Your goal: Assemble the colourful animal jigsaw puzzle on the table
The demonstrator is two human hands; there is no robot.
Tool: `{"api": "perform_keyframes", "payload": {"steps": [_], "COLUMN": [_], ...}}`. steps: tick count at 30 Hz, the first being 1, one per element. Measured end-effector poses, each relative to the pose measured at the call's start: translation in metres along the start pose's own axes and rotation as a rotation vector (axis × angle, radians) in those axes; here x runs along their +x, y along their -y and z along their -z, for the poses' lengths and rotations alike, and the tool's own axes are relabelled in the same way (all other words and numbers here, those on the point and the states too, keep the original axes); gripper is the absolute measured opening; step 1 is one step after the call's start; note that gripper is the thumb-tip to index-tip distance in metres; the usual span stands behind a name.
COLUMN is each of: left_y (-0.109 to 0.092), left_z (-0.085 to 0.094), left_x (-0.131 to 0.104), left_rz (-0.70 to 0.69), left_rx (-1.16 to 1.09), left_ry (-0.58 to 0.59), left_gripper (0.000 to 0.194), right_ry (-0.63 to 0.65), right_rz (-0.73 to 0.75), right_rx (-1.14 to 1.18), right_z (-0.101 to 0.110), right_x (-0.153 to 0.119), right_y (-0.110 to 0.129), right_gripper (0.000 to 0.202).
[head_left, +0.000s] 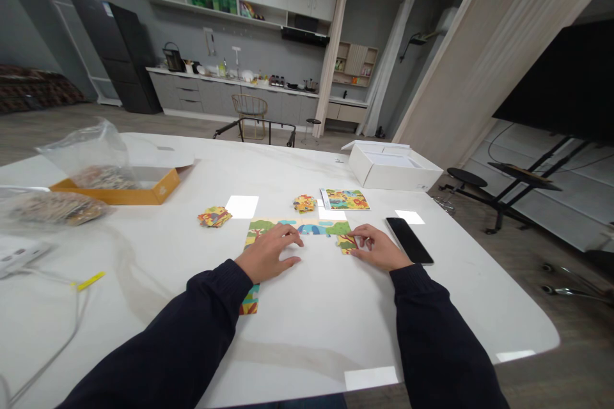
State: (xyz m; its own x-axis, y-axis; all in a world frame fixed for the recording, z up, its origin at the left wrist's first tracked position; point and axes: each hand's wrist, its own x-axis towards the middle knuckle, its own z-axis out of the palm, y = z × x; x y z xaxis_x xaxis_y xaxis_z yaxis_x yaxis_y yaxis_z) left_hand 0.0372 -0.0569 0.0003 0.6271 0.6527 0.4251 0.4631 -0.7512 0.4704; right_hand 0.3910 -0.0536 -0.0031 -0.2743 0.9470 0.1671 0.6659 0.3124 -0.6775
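Observation:
A partly assembled jigsaw puzzle lies on the white table, with a top strip and a column down its left side. My left hand rests over the left column and hides part of it; its fingers are spread, with nothing in them. At the right end of the strip, my right hand holds a puzzle piece between thumb and fingers, up against the strip's lower edge. Behind the strip are two small piles of loose pieces, a left pile and a right pile. Beside the latter lies a picture card.
A black phone lies right of my right hand. Farther back stands a white box. On the left are an orange box with a plastic bag, another bag of pieces and a cable.

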Motion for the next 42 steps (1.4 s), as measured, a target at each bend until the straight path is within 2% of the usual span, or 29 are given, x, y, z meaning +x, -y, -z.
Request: {"api": "perform_keyframes", "payload": {"steps": [16, 27, 30, 33, 35, 37, 40, 42], "left_y": [0.000, -0.001, -0.003, 0.000, 0.009, 0.027, 0.067, 0.095], "left_z": [0.000, 0.000, 0.000, 0.010, 0.024, 0.043, 0.070, 0.083], "left_x": [0.001, 0.000, 0.002, 0.004, 0.003, -0.004, -0.029, -0.050], "left_rz": [0.010, 0.015, 0.006, -0.006, 0.017, 0.095, 0.307, 0.443], "left_rx": [0.017, 0.013, 0.022, 0.058, 0.096, 0.142, 0.235, 0.323], "left_ry": [0.029, 0.026, 0.020, -0.009, -0.064, -0.152, -0.281, -0.301], "left_gripper": [0.019, 0.018, 0.017, 0.018, 0.018, 0.020, 0.029, 0.032], "right_ry": [0.009, -0.005, -0.050, -0.125, -0.164, -0.182, -0.203, -0.240], "right_rz": [-0.026, -0.031, -0.039, -0.051, -0.078, -0.106, -0.123, -0.124], "right_rx": [-0.028, -0.012, -0.010, -0.031, -0.065, -0.096, -0.116, -0.120], "right_z": [0.000, -0.002, -0.003, -0.002, 0.000, 0.002, 0.004, 0.004], "right_x": [-0.001, 0.000, 0.001, 0.001, 0.002, 0.002, 0.003, 0.003], "right_y": [0.011, 0.006, 0.004, 0.003, 0.003, 0.001, -0.003, -0.006], "right_gripper": [0.037, 0.032, 0.031, 0.028, 0.025, 0.024, 0.027, 0.027]}}
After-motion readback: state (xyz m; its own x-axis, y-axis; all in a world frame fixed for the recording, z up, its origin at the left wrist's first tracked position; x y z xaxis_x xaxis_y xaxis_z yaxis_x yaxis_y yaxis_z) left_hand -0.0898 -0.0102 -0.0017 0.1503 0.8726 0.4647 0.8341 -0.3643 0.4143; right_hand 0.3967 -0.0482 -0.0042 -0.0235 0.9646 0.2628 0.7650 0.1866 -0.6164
